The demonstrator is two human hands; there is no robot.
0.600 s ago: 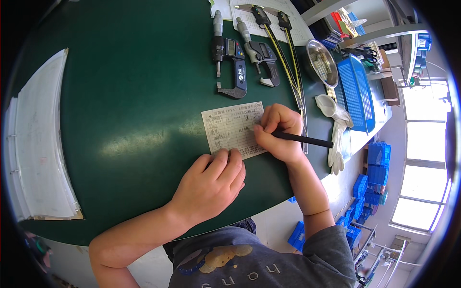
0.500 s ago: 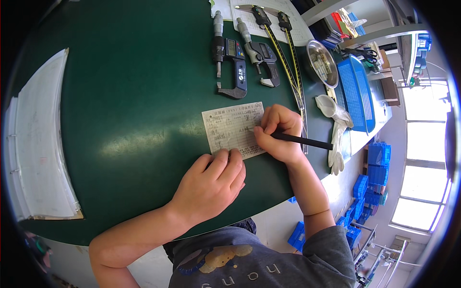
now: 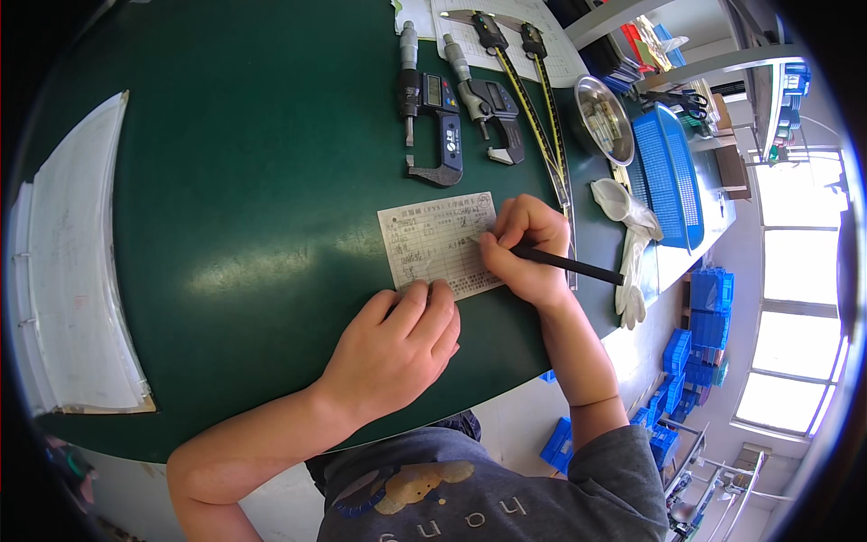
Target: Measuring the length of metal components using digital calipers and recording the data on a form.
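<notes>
A white printed card (image 3: 438, 239) with a grid and handwriting lies on the green tabletop (image 3: 244, 172) in front of me. My left hand (image 3: 393, 348) rests palm down at its lower edge. The fingertips touch the paper, fingers laid out and slightly bent, with nothing held. My right hand (image 3: 528, 248) grips a slim black pen (image 3: 582, 267) at the right side of the card. The pen slants down to the right past my hand. Its tip meets the card near the middle of the grid, and part of the card's right edge is hidden under my hand.
Beyond the card lie two digital micrometers (image 3: 450, 149) and two digital calipers (image 3: 519, 77). To the right are a metal bowl (image 3: 594, 88) holding small pieces, a blue basket (image 3: 694, 194) and white gloves (image 3: 638, 246). Bound sheets (image 3: 77, 262) lie far left. Blue crates (image 3: 712, 291) stand on the floor.
The pen tip has shifted slightly and a little more handwriting shows beside it. My left hand stays in place on the card.
</notes>
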